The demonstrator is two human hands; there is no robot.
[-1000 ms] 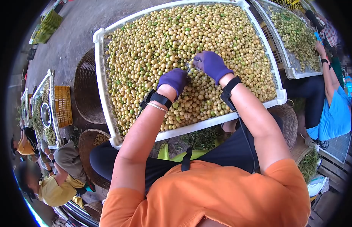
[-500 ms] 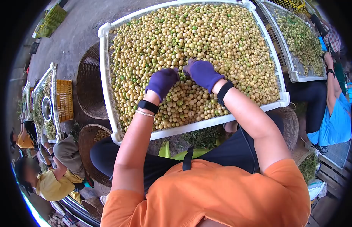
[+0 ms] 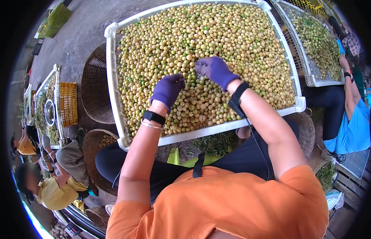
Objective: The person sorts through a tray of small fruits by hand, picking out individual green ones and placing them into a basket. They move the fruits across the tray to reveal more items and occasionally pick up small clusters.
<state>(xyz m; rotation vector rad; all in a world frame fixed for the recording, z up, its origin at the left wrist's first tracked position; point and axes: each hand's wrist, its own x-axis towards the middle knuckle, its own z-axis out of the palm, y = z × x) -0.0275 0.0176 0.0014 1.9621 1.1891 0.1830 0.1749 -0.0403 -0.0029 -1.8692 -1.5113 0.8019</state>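
While reaching over pale fruit (image 3: 233,36) in a white tray (image 3: 193,134), holding left hand (image 3: 167,91) and right hand (image 3: 218,72) curled near each other; cannot tell whether gripping anything.

- The left hand (image 3: 168,91) has drifted further left over the round fruit (image 3: 233,44), away from its partner.
- The right hand (image 3: 217,72) has pulled clear of it too; half a second ago their fingertips nearly met.
- A bare patch of mesh (image 3: 199,75), covered half a second ago, shows again by the right fingers.
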